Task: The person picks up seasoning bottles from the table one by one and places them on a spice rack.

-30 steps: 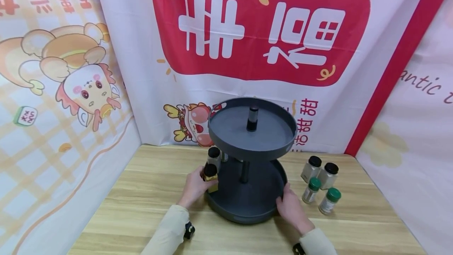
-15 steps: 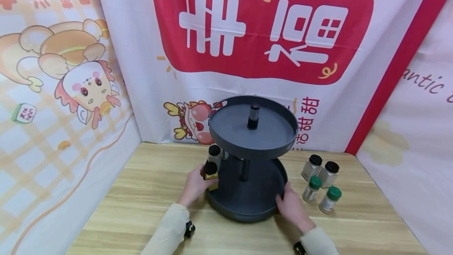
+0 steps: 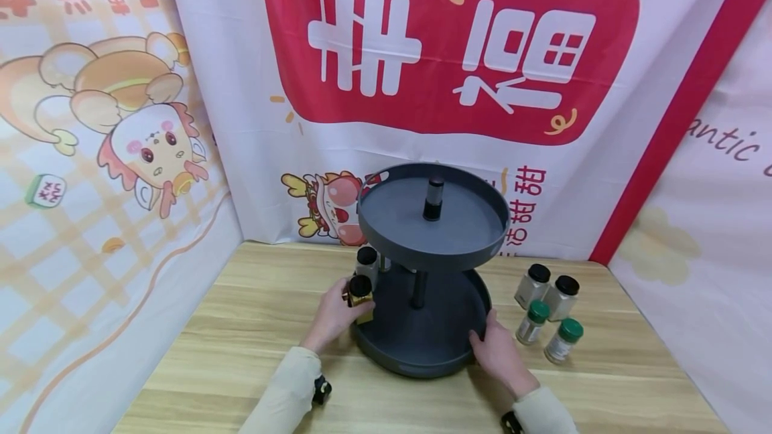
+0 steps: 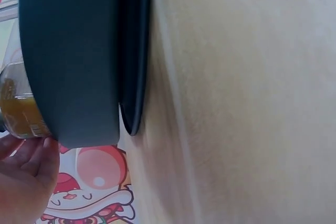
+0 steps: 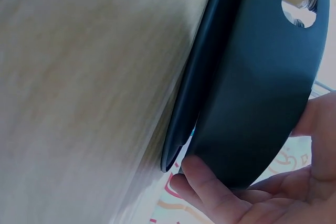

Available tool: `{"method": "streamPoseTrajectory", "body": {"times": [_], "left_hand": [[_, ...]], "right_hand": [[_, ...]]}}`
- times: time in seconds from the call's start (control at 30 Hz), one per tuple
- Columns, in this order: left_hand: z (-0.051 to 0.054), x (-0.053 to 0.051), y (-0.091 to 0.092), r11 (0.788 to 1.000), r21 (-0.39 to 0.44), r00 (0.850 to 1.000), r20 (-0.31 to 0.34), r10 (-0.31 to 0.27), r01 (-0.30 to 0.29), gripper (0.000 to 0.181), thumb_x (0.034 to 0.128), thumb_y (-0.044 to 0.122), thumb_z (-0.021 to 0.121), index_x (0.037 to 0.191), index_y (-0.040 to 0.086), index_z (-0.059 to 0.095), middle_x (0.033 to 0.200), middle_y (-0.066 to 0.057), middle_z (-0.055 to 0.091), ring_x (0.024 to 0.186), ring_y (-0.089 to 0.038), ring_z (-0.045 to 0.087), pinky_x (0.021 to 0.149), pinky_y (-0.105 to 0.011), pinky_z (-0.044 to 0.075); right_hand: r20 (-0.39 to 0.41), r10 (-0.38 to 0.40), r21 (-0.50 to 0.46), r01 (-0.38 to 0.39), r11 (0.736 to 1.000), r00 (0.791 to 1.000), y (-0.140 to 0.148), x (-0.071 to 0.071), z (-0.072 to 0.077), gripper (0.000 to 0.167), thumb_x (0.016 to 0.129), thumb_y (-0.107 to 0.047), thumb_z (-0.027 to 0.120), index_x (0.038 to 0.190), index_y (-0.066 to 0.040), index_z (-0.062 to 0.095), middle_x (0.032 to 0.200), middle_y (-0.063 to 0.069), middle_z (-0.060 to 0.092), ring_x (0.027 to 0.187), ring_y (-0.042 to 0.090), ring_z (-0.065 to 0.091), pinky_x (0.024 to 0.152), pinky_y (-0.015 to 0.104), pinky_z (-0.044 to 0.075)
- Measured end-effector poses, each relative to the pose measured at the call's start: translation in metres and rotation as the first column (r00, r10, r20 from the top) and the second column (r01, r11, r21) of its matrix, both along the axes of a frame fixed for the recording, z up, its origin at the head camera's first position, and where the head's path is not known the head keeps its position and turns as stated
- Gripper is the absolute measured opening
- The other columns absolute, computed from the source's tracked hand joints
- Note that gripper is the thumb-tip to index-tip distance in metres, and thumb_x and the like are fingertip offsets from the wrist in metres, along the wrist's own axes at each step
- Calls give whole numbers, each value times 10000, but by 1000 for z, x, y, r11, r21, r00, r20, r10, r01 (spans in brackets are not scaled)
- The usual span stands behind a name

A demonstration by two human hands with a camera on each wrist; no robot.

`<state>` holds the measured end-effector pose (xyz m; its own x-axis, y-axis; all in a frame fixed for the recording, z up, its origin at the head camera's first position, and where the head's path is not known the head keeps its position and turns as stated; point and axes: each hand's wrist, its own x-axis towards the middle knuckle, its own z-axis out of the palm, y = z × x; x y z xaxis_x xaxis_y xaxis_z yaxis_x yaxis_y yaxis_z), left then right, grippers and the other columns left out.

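Note:
A dark grey two-tier turntable rack (image 3: 422, 350) stands on the table. My left hand (image 3: 330, 313) holds a black-capped spice jar (image 3: 361, 300) with yellow-brown contents at the left edge of the lower tier; the left wrist view shows the same jar (image 4: 23, 108) just inside the tier wall. Behind it, another black-capped jar (image 3: 366, 265) stands on that tier. On the other side, my right hand (image 3: 497, 353) grips the lower tier's rim, its thumb inside the wall and fingers outside, as the right wrist view shows at the wall (image 5: 252, 93).
To the right of the rack stand two black-capped jars, one farther left (image 3: 533, 285) and one beside it (image 3: 561, 297). Two green-capped bottles, a nearer (image 3: 563, 340) and a farther (image 3: 533, 322), are close by. A printed cloth (image 3: 458, 146) hangs behind the wooden table (image 3: 241, 347).
Both hands keep their places on the jar and the rim. Only a slight shift of the head view is visible.

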<state>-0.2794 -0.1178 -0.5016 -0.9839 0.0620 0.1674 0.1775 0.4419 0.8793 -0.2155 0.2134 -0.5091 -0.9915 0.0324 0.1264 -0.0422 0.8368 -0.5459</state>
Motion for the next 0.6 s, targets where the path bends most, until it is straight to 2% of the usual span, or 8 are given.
{"method": "streamPoseTrajectory", "body": {"times": [0.17,0.3,0.43,0.6], "left_hand": [[9,0,-3,998,70,999,-43,-7,10,658,791,301,774,1330,43,498,1308,-110,532,1207,-268,484,977,-453,406],[23,1,-4,996,84,996,-89,-1,9,542,892,313,662,1323,30,495,1335,-155,508,1226,-285,466,991,-452,392],[43,5,-4,997,80,991,-135,10,1,426,980,284,522,1316,23,503,1324,-190,511,1208,-300,479,980,-455,401],[72,8,-3,998,67,985,-172,4,8,475,1001,358,448,1336,24,483,1332,-186,503,1208,-307,479,988,-455,393]], "right_hand": [[3,-3,3,3,1000,1000,1,1,2,702,930,-190,553,1367,240,209,1291,421,394,1135,470,496,912,526,432],[0,-3,2,3,1000,1000,4,1,4,680,935,-193,548,1369,227,234,1318,408,378,1163,482,465,937,537,409],[-1,9,-8,-9,1000,1000,7,0,6,662,938,-193,540,1372,214,248,1303,406,402,1160,487,465,937,549,403],[6,17,-24,-16,1000,1000,11,0,10,618,944,-205,528,1361,190,301,1280,396,435,1162,489,461,945,561,389]]}}
